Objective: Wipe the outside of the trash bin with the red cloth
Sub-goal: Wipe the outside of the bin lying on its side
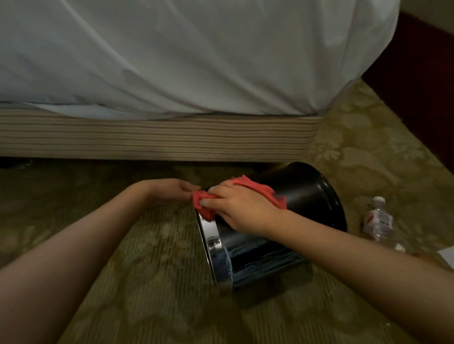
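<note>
Head view: right hand (239, 210) lies on top of the red cloth (265, 189), fingers curled down over a bunched part, pressing it onto the upper side of the trash bin (306, 194) near its chrome rim (208, 233). Left hand (173, 190) reaches to the cloth's left end at the rim; its fingertips are hidden behind the fabric, so I cannot tell whether it pinches cloth, steadies the rim or only touches. Bin lies on its side on the carpet (151, 251), mouth to the left, base toward the striped bed base (152, 141). Main risk as I judge it: a round bin on its side rolls under a sideways stroke (nothing visibly chocks it), toward the water bottle (378, 219) lying near on the right, or toward the bed. Bunched cloth covers little wall per pass, so missed bands are likely, and the side resting on the carpet gets skipped unless the bin is turned. The glossy wall may also let the cloth slip from under the palm.
</note>
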A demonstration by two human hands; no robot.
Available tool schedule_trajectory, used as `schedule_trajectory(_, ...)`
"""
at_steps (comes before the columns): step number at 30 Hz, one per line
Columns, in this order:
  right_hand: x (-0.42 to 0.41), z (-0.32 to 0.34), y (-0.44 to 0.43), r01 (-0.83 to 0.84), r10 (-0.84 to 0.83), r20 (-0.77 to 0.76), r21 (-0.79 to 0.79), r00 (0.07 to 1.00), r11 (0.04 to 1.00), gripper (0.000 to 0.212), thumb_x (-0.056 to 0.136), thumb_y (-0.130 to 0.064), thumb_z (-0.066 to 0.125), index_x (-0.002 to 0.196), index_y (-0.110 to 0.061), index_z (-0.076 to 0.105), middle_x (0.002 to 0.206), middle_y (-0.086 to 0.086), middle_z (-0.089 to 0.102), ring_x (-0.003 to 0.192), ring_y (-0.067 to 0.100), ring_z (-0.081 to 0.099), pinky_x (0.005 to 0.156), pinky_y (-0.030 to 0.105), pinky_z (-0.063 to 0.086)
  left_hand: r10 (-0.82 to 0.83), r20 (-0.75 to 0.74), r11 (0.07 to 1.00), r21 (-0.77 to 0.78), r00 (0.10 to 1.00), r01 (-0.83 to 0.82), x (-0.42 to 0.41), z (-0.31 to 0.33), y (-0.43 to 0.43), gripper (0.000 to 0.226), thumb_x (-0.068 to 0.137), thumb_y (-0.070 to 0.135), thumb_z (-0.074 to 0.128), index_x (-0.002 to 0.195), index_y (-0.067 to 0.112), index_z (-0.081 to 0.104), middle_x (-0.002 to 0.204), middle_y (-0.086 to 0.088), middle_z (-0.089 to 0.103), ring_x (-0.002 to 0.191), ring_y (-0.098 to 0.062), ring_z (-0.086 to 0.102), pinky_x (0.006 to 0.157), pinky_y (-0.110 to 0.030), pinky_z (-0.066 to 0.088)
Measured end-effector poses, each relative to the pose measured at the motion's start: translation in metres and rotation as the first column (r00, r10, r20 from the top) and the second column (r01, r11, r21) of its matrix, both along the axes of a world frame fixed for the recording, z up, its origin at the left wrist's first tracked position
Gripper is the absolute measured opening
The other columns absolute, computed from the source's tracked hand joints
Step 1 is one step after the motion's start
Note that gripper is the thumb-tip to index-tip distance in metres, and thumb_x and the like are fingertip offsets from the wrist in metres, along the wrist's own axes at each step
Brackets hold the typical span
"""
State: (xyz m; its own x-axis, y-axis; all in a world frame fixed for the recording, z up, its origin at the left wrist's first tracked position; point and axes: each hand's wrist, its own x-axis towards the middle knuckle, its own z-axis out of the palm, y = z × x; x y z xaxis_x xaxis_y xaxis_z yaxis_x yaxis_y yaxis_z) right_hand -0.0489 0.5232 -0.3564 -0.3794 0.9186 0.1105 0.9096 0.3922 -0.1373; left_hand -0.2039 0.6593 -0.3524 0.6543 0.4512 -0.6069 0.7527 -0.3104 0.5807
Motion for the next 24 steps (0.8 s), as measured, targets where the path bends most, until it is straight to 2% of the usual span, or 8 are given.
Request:
schedule_trajectory(3,-0.004,0.001,0.014,0.101,-0.103,-0.021,-0.069,0.995,0.993,0.04,0.097,-0.024,0.044,0.136,-0.027,0.046,0.135,0.002,0.047,0.122,0.023,0.042,0.102,0.038,0.034,0.052,0.062,0.999,-0.011,0.997,-0.051,-0.002,0.0,-0.002,0.043,0.095,0.022,0.048,0.136,0.012,0.044,0.131,0.003,0.047,0.117,-0.005,0.042,0.087,-0.004,0.029)
schedule_trajectory(6,-0.001,0.004,-0.007,0.034,-0.034,0.018,-0.048,0.999,0.998,0.041,0.094,-0.023,0.049,0.135,-0.026,0.048,0.135,0.001,0.049,0.123,0.022,0.042,0.106,0.039,0.032,0.037,0.055,0.998,0.05,0.998,-0.039,-0.005,-0.003,-0.002,0.055,0.092,0.032,0.053,0.141,0.011,0.039,0.147,-0.001,0.036,0.134,-0.012,0.034,0.112,-0.023,0.023)
schedule_trajectory(8,0.001,0.008,-0.028,-0.028,0.029,0.025,-0.038,0.999,0.999,0.041,0.091,-0.023,0.051,0.132,-0.024,0.051,0.133,0.003,0.052,0.122,0.023,0.045,0.102,0.04,0.037,-0.009,0.033,0.998,0.062,0.999,0.007,-0.008,-0.005,-0.005,0.065,0.088,0.04,0.057,0.143,0.014,0.034,0.151,0.0,0.029,0.139,-0.014,0.026,0.116,-0.029,0.017)
schedule_trajectory(10,0.004,0.008,-0.038,-0.059,0.059,0.024,-0.016,0.998,0.998,0.04,0.088,-0.023,0.052,0.128,-0.023,0.055,0.128,0.004,0.056,0.117,0.024,0.05,0.095,0.039,0.043,-0.07,0.006,0.996,0.063,0.998,0.07,-0.009,-0.005,-0.008,0.064,0.087,0.043,0.056,0.142,0.017,0.036,0.151,0.002,0.03,0.139,-0.014,0.026,0.112,-0.026,0.016)
schedule_trajectory(12,0.003,0.008,-0.029,0.021,-0.021,0.028,-0.023,0.999,1.0,0.037,0.091,-0.023,0.051,0.127,-0.023,0.057,0.125,0.003,0.057,0.113,0.025,0.051,0.093,0.039,0.042,-0.096,0.011,0.995,0.034,0.995,0.096,-0.009,-0.003,-0.011,0.055,0.09,0.04,0.054,0.139,0.02,0.041,0.147,0.003,0.037,0.136,-0.014,0.031,0.11,-0.024,0.017)
schedule_trajectory(15,0.001,0.013,0.008,0.271,-0.262,0.105,-0.09,0.959,0.958,0.036,0.098,-0.029,0.04,0.131,-0.03,0.051,0.13,0.001,0.051,0.113,0.026,0.046,0.092,0.039,0.04,-0.094,0.039,0.995,-0.013,0.995,0.095,-0.009,-0.001,-0.011,0.048,0.091,0.038,0.053,0.136,0.023,0.046,0.137,0.004,0.049,0.127,-0.011,0.043,0.108,-0.026,0.026)
schedule_trajectory(17,0.0,0.013,0.023,0.306,-0.284,0.168,-0.126,0.944,0.944,0.036,0.098,-0.03,0.038,0.131,-0.03,0.051,0.132,0.001,0.05,0.115,0.026,0.046,0.091,0.039,0.041,-0.073,0.04,0.997,-0.004,0.997,0.073,-0.009,0.001,-0.011,0.047,0.091,0.039,0.052,0.135,0.024,0.046,0.137,0.005,0.05,0.124,-0.008,0.043,0.102,-0.023,0.027)
schedule_trajectory(24,0.003,0.017,-0.037,0.022,-0.019,0.044,-0.053,0.999,0.998,0.035,0.091,-0.023,0.056,0.126,-0.023,0.058,0.128,0.002,0.057,0.119,0.023,0.049,0.101,0.041,0.036,-0.086,0.037,0.996,0.0,0.996,0.086,-0.01,-0.005,-0.011,0.057,0.092,0.038,0.051,0.142,0.016,0.036,0.151,0.001,0.029,0.138,-0.013,0.026,0.106,-0.021,0.016)
